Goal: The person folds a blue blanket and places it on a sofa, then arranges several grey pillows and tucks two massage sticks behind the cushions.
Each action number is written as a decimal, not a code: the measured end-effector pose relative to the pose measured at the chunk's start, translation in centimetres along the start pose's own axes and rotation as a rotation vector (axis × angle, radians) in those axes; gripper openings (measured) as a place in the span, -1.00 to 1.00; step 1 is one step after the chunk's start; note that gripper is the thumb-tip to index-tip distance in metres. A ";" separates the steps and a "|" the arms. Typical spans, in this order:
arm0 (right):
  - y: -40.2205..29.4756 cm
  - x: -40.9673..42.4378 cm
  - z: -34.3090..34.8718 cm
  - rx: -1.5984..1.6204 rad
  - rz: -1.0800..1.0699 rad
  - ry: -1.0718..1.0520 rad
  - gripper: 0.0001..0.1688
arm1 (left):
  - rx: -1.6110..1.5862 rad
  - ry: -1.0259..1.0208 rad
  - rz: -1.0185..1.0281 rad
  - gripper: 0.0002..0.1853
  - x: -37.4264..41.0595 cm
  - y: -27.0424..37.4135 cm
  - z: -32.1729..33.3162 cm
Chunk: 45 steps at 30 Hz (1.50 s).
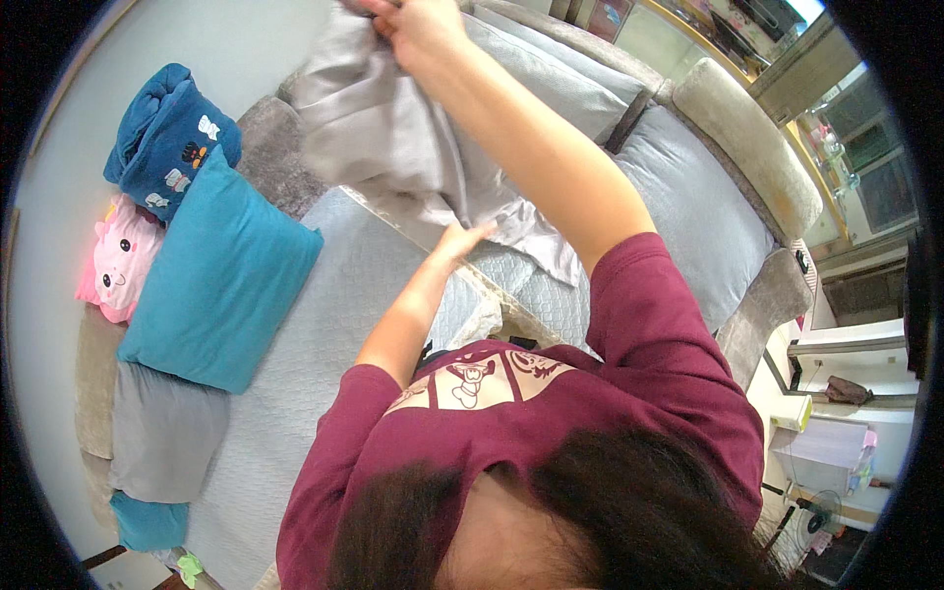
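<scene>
A shiny light-grey cloth (383,125) hangs in folds over the corner of a sectional sofa. My right hand (413,29) is raised at the top edge of the view, shut on the upper part of this cloth; its fingertips are partly cut off. Lower down, my left hand (461,240) is at the cloth's bottom folds, blurred, with fingers pointing right. Whether it grips the fabric is not clear. Beneath lies a pale blue-grey quilted sofa cover (354,273) with a lace-like trim (398,228). One loose cloth corner (557,258) spreads over the seat at right.
At left are a teal cushion (221,273), a folded navy blanket (173,140), a pink plush pillow (122,258) and a grey cushion (166,435). Large grey cushions (686,199) lean on the backrest (745,140) at right. A fan (818,512) stands at far right.
</scene>
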State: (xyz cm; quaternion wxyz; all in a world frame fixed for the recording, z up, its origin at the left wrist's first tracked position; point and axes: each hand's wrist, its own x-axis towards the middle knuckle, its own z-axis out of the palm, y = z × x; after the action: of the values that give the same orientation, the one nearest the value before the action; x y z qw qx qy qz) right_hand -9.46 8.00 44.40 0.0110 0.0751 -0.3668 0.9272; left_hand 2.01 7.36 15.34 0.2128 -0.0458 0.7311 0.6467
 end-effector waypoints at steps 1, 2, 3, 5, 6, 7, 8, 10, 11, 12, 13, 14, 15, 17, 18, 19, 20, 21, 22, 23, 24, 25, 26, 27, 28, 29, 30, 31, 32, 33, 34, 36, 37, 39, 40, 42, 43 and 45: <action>0.2 -0.6 0.8 -0.080 0.006 -0.003 -0.71 | -0.039 0.074 0.049 -0.19 0.3 1.1 0.3; 0.0 -1.2 1.1 0.000 0.037 -0.117 -0.75 | -0.029 0.207 0.006 -0.17 2.0 0.6 0.1; -1.3 -2.7 1.8 -0.115 0.043 -0.130 -0.79 | -0.021 0.337 -0.034 -0.15 4.0 -0.6 -0.5; -1.3 -3.1 3.9 0.111 0.056 -0.152 -0.83 | -0.237 0.466 -0.216 -0.09 6.8 -3.5 -4.0; -1.4 -3.1 4.9 0.116 0.009 -0.195 -0.83 | -0.328 0.504 -0.203 -0.08 7.9 -5.5 -6.3; -1.4 -2.0 3.5 0.088 -0.055 -0.193 -0.84 | -0.327 0.461 -0.274 -0.09 7.1 -4.7 -5.0; -1.5 -0.9 2.0 0.061 -0.116 -0.194 -0.84 | -0.325 0.418 -0.343 -0.09 6.2 -3.7 -3.9; -1.8 -0.7 3.5 0.107 -0.113 -0.257 -0.85 | -0.249 0.476 -0.286 -0.12 5.8 -5.2 -5.8; -1.8 -0.7 4.5 0.138 -0.106 -0.293 -0.85 | -0.210 0.515 -0.261 -0.13 5.6 -6.5 -7.2; -4.1 -1.2 6.2 0.140 -0.146 -0.316 -0.86 | -0.235 0.398 -0.164 -0.27 7.3 -7.0 -7.4; -5.4 -1.1 5.1 0.013 -0.171 -0.263 -0.86 | -0.404 0.271 -0.042 -0.34 6.0 -5.0 -5.4; -5.6 0.6 3.2 -0.012 -0.201 -0.242 -0.86 | -0.573 0.144 0.080 -0.41 4.4 -2.8 -3.3; -6.5 3.0 1.8 -0.023 -0.241 -0.228 -0.86 | -0.727 0.022 0.210 -0.48 1.8 1.3 -2.3; -7.8 3.7 1.6 -0.053 -0.192 -0.131 -0.84 | -0.869 -0.017 0.215 -0.55 -2.9 6.6 -4.2; -8.2 4.5 0.9 -0.078 -0.237 -0.134 -0.84 | -0.924 0.062 0.229 -0.54 -4.2 9.1 -5.1; -8.3 6.0 -0.1 -0.110 -0.282 -0.134 -0.83 | -0.984 0.135 0.239 -0.54 -5.3 11.3 -6.0; -8.4 7.4 -1.7 -0.144 -0.329 -0.150 -0.83 | -1.004 0.181 0.313 -0.52 -6.6 13.4 -6.8; -8.5 8.3 -3.0 -0.171 -0.376 -0.169 -0.82 | -1.018 0.231 0.391 -0.49 -7.8 15.2 -8.1; -8.5 8.4 -3.7 -0.207 -0.383 -0.152 -0.83 | -0.994 0.213 0.419 -0.44 -8.9 16.1 -10.0; -8.4 8.3 -4.4 -0.206 -0.370 -0.125 -0.83 | -0.970 0.189 0.443 -0.38 -9.7 16.8 -11.6; -8.4 8.3 -5.0 -0.206 -0.359 -0.096 -0.83 | -0.928 0.183 0.465 -0.34 -10.9 17.8 -12.2; -8.4 8.2 -5.7 -0.208 -0.351 -0.062 -0.83 | -0.887 0.171 0.485 -0.29 -11.9 18.1 -12.7; -8.3 8.0 -6.4 -0.219 -0.335 -0.039 -0.83 | -0.813 0.071 0.484 -0.29 -12.1 17.7 -13.2; -7.9 8.1 -6.4 -0.185 -0.316 -0.055 -0.83 | -0.475 0.083 0.365 -0.31 -12.3 17.4 -13.7; -7.5 8.3 -6.4 -0.162 -0.299 -0.070 -0.83 | -0.148 0.086 0.244 -0.34 -11.7 16.3 -13.8; -7.1 8.5 -6.4 -0.141 -0.285 -0.083 -0.83 | 0.177 0.084 0.120 -0.36 -11.0 15.1 -13.6; -6.8 7.9 -6.3 -0.192 -0.255 -0.051 -0.84 | 0.338 -0.058 0.097 -0.39 -10.7 13.5 -12.2; -6.1 9.9 -7.5 -0.137 -0.223 -0.056 -0.81 | 0.505 -0.213 0.088 -0.42 -10.1 12.1 -10.3; -4.2 9.0 -6.2 -0.086 -0.129 -0.154 -0.77 | 0.559 -0.182 0.027 -0.43 -8.9 7.9 -11.4; -1.8 7.2 -5.0 -0.030 -0.023 -0.249 -0.72 | 0.606 -0.149 -0.052 -0.43 -8.4 4.2 -12.9; -1.4 6.2 -6.3 -0.027 0.048 -0.310 -0.66 | 0.565 -0.158 -0.048 -0.45 -8.5 5.9 -11.1; -0.7 5.4 -8.5 -0.320 0.189 -0.555 -0.49 | 0.482 -0.139 -0.067 -0.47 -9.4 8.8 -8.9; -1.4 1.7 -7.0 -0.469 0.247 -0.580 -0.51 | 0.392 -0.031 -0.045 -0.51 -9.6 8.4 -10.0; -0.9 1.1 -9.8 -0.700 0.239 -0.615 -0.54 | 0.201 0.150 0.011 -0.58 -8.9 7.3 -11.5; -0.2 1.6 -12.7 -0.755 0.166 -0.536 -0.55 | 0.043 0.139 0.110 -0.64 -9.2 8.1 -11.3; 1.7 0.8 -18.9 -0.759 0.125 -0.276 -0.59 | -0.182 0.189 0.220 -0.77 -10.8 11.1 -11.1; 2.7 0.0 -21.9 -0.702 0.152 -0.099 -0.62 | -0.204 0.248 0.231 -0.77 -11.0 11.5 -12.3; 5.4 -0.6 -31.0 -0.862 0.372 0.101 -0.72 | -0.293 0.245 0.399 -0.76 -11.5 12.8 -12.8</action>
State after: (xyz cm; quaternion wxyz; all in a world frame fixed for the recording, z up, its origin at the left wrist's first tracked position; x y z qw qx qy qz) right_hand -13.30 25.21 18.33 -0.1073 -0.0485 -0.7246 0.6790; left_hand 4.81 -5.30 32.43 -0.0179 -0.0090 0.6445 0.7644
